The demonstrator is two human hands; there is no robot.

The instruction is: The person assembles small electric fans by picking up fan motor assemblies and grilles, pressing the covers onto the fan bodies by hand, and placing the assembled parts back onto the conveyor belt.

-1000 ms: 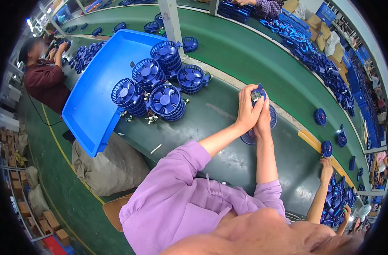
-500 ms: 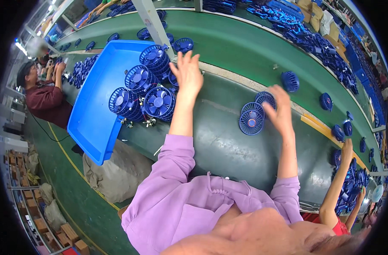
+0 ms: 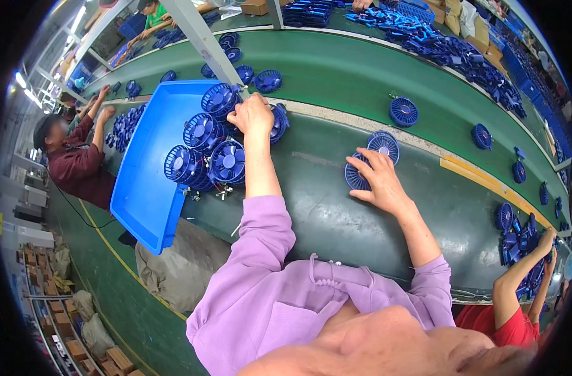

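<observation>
My left hand (image 3: pixel 253 117) is closed at a blue fan head (image 3: pixel 279 123), its fingers curled against the fan's left side; part of its grip is hidden. Left of it stand several stacks of blue caged fan heads (image 3: pixel 202 130) with blades inside and small wired parts below. My right hand (image 3: pixel 383 182) spreads its fingers and thumb over a round blue fan grille (image 3: pixel 356 178), partly covering it. A second round grille (image 3: pixel 383 145) lies just beyond, touching or overlapping the first. Both grilles are on the dark green worktop (image 3: pixel 323 219).
A blue tray (image 3: pixel 149 150) is left of the stacks. Beyond a pale ledge, fan heads (image 3: pixel 404 111) lie along a green belt (image 3: pixel 336 69). A metal post (image 3: pixel 201 37) rises near the stacks. Co-workers sit at left (image 3: pixel 79 156) and right (image 3: pixel 508 307).
My left hand has come down and curled its fingers at the fan. My right hand has lowered onto the nearer grille. The fans on the belt have shifted left.
</observation>
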